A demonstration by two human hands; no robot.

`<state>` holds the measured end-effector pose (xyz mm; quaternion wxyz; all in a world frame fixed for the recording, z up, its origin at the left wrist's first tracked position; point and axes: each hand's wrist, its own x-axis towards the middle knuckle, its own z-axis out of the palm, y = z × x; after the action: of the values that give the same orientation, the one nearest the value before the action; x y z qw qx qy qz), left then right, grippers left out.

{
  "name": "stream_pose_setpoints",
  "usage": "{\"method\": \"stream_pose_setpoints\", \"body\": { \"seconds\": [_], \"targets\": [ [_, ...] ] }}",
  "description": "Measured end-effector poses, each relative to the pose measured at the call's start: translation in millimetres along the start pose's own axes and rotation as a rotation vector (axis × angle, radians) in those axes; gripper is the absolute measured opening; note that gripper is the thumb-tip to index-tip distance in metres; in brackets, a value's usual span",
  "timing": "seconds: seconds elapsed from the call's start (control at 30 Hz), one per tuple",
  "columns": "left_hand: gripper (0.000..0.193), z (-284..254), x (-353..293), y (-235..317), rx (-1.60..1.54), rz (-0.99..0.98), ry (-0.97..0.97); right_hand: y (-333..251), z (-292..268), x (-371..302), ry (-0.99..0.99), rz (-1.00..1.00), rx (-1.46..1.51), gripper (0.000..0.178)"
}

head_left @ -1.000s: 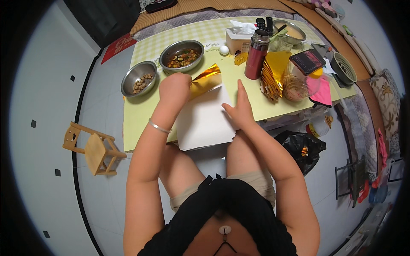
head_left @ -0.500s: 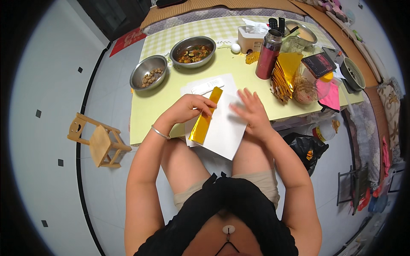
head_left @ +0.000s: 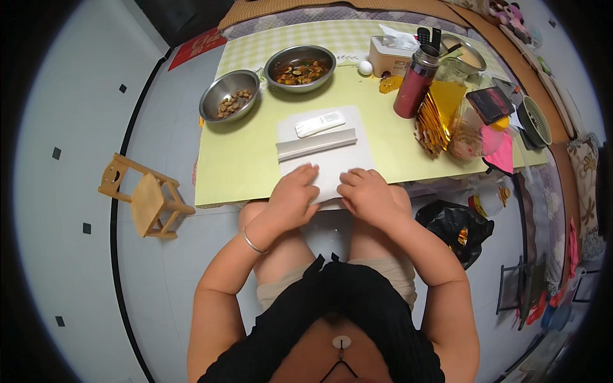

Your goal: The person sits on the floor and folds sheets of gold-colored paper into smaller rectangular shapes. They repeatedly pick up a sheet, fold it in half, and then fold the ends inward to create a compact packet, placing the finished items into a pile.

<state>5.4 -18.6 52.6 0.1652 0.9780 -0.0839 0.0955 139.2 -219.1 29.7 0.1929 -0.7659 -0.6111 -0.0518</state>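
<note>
A white sheet of paper (head_left: 329,180) reaches over the table's near edge toward my lap. My left hand (head_left: 294,195) is closed on its near left side, fingers on top and the thumb lower down. On the near right side my right hand (head_left: 367,195) is closed on it too, fingers curled over. Across the sheet, beyond my fingertips, lies a pale folded strip (head_left: 317,145) with raised creases. Just behind the strip rests a small flat white packet (head_left: 320,124) with markings. More white paper (head_left: 359,137) shows underneath.
Two metal bowls, one with brown nuts (head_left: 211,115), one with food in broth (head_left: 300,52), stand at the back left. Toward the right are a red flask (head_left: 412,92), gold folded paper (head_left: 440,118), a phone (head_left: 490,104) and a tissue box (head_left: 389,57). A wooden chair (head_left: 150,204) stands left.
The gold folded strip that my left hand held is out of sight. A pale folded strip now lies crosswise on the paper. Both hands have drawn back to the sheet's near edge.
</note>
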Motion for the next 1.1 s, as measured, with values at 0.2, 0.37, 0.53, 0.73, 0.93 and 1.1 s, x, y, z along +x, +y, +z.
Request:
{"method": "stream_pose_setpoints", "body": {
  "seconds": [0.2,0.37,0.53,0.73,0.93,1.1],
  "targets": [
    [0.027,-8.4,-6.9,-21.6,-0.116,-0.098,0.098,9.2,-21.2,15.9,-0.072,-0.096,0.07,0.014],
    [0.025,-12.8,-6.8,-37.0,-0.126,-0.109,0.019,18.0,-23.8,22.2,-0.064,-0.052,0.176,0.016],
    [0.023,13.1,-12.1,-62.6,-0.485,-0.185,0.109,50.4,-2.5,26.6,0.017,0.234,0.578,0.021],
    [0.016,26.7,-2.2,-60.1,-0.261,-0.433,0.389,57.2,19.3,41.7,0.163,0.559,0.427,0.026],
    [0.022,35.7,4.0,-56.9,-0.046,-0.497,0.383,54.8,31.1,56.2,0.216,0.577,0.201,0.03],
    [0.052,34.9,6.9,-37.3,0.137,-0.146,0.471,50.1,29.1,60.9,0.157,0.599,0.152,0.027]
  ]
}}
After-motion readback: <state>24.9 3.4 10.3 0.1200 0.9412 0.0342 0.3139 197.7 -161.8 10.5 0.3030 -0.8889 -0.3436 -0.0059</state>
